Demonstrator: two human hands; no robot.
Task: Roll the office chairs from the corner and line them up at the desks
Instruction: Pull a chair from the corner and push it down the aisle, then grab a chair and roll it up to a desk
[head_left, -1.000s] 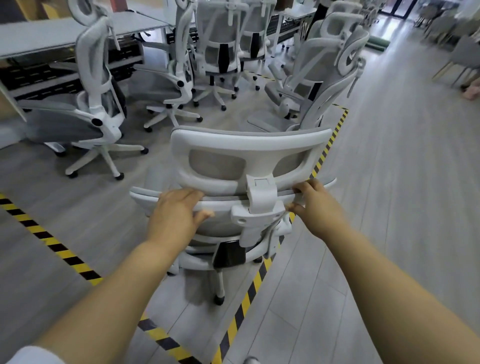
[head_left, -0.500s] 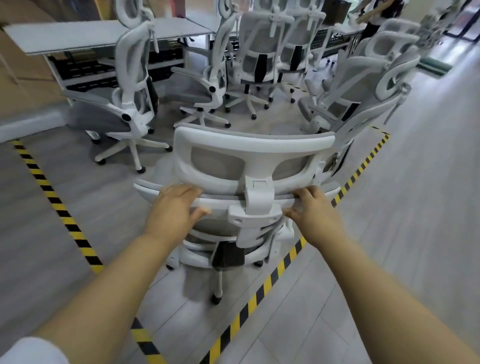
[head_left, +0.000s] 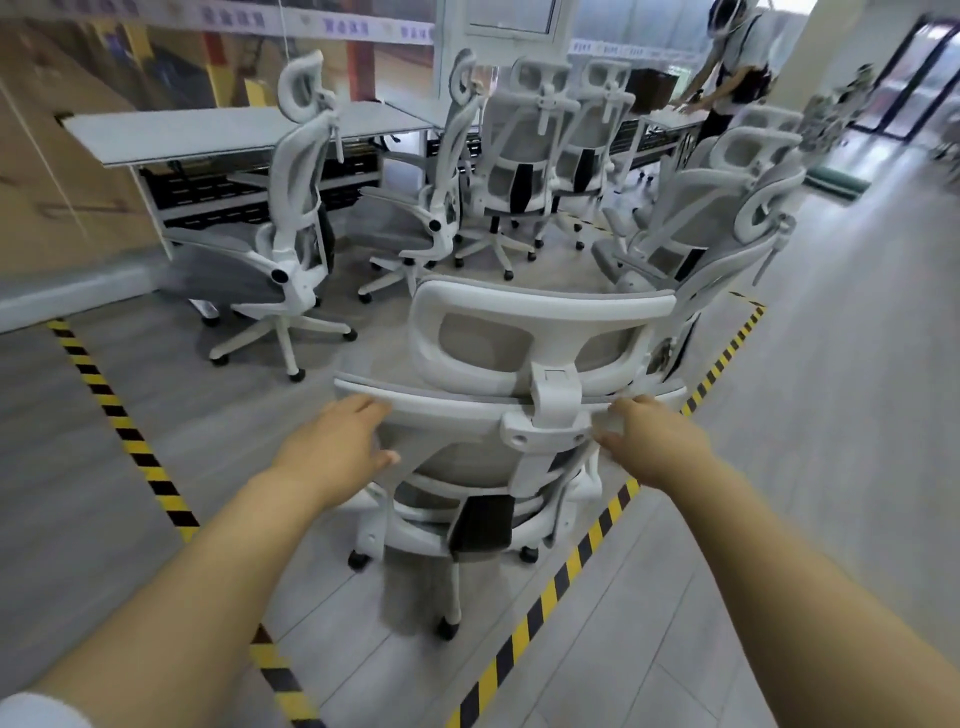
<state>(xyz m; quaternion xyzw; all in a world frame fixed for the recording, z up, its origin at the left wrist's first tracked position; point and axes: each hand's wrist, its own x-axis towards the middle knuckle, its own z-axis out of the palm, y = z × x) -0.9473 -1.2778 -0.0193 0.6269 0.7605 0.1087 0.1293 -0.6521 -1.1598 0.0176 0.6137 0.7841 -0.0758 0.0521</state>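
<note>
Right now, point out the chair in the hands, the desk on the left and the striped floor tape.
chair (head_left: 457, 449), head view, mesh back below the headrest.
desk (head_left: 208, 132), head view, bare tabletop.
floor tape (head_left: 141, 460), head view, left run of the stripes.

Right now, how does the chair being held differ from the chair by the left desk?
The held chair is gripped at its backrest top by the left hand and right hand; the desk chair is untouched. The held chair shows its back to the camera; the desk chair is side-on, seat pointing toward the desk. Both have white frames, grey mesh and headrests.
</note>
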